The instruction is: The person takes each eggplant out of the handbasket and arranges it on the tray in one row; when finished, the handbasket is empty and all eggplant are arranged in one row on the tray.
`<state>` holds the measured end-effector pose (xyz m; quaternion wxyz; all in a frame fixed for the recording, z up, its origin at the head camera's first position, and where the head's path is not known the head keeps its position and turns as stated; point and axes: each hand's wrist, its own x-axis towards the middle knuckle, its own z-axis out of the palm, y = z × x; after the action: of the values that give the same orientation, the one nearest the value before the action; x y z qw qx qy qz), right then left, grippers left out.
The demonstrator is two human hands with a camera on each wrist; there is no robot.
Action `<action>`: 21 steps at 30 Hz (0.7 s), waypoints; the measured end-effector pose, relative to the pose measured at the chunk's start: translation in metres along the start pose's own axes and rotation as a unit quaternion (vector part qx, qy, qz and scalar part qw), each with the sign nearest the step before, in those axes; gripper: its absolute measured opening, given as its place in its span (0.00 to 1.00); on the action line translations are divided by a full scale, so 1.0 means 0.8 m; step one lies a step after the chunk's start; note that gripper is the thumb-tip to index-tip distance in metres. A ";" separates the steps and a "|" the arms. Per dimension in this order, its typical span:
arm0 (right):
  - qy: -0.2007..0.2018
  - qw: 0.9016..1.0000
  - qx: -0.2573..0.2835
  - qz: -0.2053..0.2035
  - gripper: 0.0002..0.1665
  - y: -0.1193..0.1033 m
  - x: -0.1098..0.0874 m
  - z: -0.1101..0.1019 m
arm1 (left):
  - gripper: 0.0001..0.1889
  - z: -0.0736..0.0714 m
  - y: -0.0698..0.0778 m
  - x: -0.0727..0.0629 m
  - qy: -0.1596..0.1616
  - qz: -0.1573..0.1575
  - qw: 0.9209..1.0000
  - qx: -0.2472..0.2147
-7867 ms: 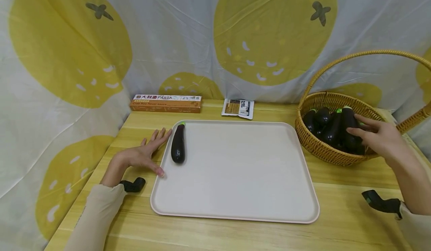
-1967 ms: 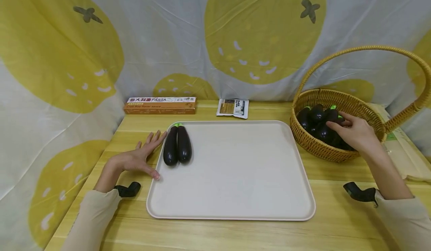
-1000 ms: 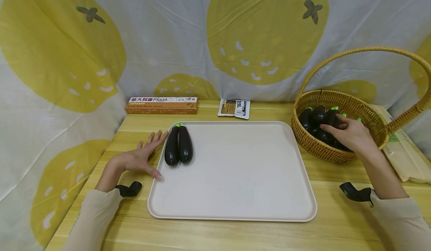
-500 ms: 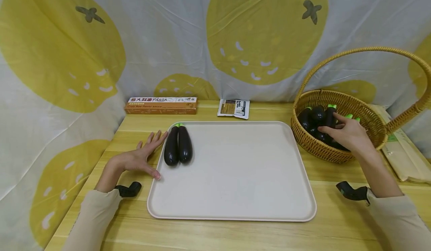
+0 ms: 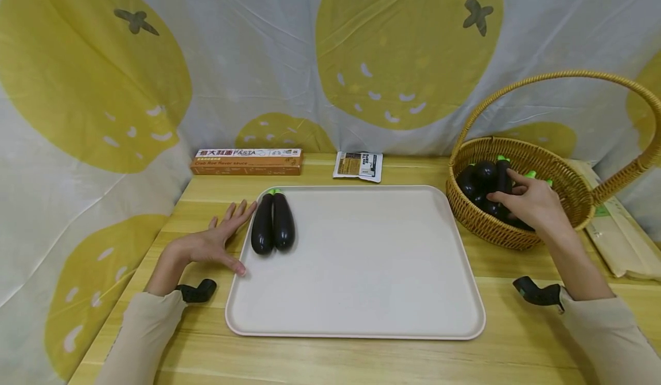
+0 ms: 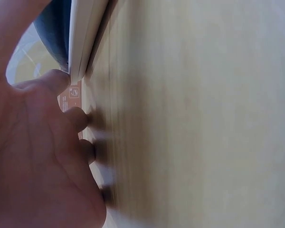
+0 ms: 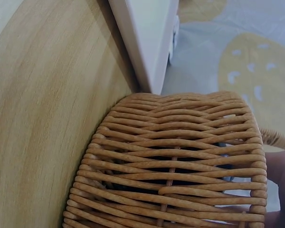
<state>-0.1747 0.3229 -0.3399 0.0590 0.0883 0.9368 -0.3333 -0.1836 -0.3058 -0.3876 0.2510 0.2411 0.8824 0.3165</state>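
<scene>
In the head view, two dark purple eggplants (image 5: 262,225) with green stems lie side by side at the left end of a white tray (image 5: 382,270). My left hand (image 5: 212,244) is spread beside them, its forefinger and thumb at the tray's left rim; in the left wrist view the other fingertips rest on the table. At right, my right hand (image 5: 538,202) reaches into a wicker basket (image 5: 485,229) and pinches an eggplant (image 5: 503,177), stem end up, between thumb and fingers. Several more eggplants (image 5: 467,181) lie around it. The basket wall hides most of this hand in the right wrist view.
A pasta box (image 5: 247,162) and a small flat packet (image 5: 358,166) lie behind the tray, near the printed curtain (image 5: 268,46). The basket's tall handle (image 5: 563,75) arches above it. A beige package (image 5: 622,241) lies right of the basket on the wooden table (image 5: 330,362).
Since the oldest frame a second eggplant has come onto the tray beside the first. Over the last second my right hand has shifted slightly left, its eggplant turning more upright. My left hand stays put.
</scene>
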 end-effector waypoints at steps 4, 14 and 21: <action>-0.012 1.000 0.018 0.003 0.54 0.002 0.002 -0.002 | 0.75 0.000 0.000 0.000 0.000 0.000 1.000 0.000; -0.034 0.997 0.066 0.010 0.53 0.011 0.004 -0.009 | 0.75 0.000 0.001 -0.001 0.001 -0.002 1.000 0.003; -0.043 0.997 0.069 0.008 0.54 0.013 -0.001 -0.021 | 0.75 0.001 0.000 -0.001 0.001 -0.001 1.000 -0.003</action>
<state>-0.1724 0.3415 -0.3333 0.0960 0.0848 0.9074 -0.4003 -0.1824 -0.3055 -0.3880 0.2507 0.2394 0.8821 0.3189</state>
